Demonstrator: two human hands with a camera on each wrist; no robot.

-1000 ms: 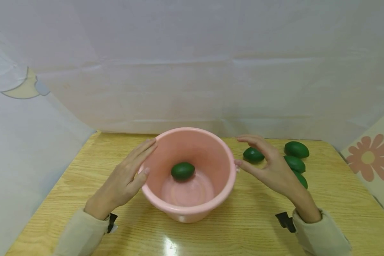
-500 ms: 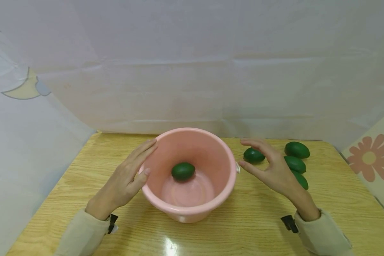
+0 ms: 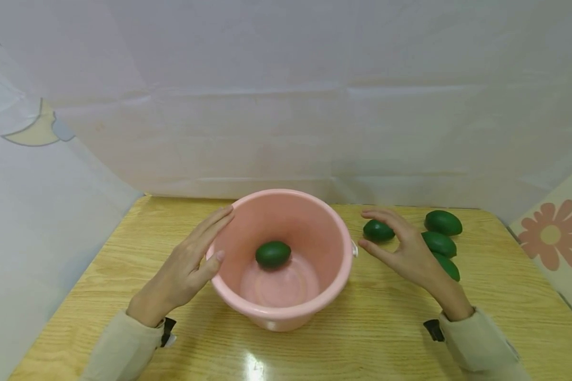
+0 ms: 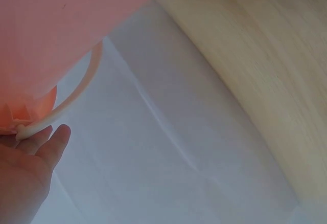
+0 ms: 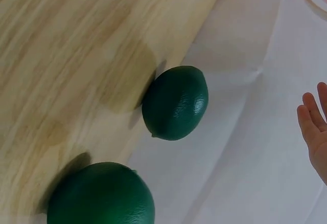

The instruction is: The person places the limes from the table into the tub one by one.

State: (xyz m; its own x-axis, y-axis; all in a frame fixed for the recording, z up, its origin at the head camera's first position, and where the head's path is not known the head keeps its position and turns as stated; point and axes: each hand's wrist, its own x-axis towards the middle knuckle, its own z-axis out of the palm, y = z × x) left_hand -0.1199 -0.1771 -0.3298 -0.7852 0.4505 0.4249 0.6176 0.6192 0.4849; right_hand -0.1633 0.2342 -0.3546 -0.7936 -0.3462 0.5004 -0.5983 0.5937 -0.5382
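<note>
Soft, even, bright light fills every view. A white glare spot sits on the desk (image 3: 252, 365) at the lower centre of the head view. Shadows are faint. The head view bows at its edges; the left wrist view is hazy.

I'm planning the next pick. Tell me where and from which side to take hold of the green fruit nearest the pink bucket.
Grip that green fruit across its narrow middle, coming from above. It lies on its side on the table, long axis left to right, free of the others. The right hand is open around it, fingers behind and thumb in front, probably suited to that pinch.
</note>
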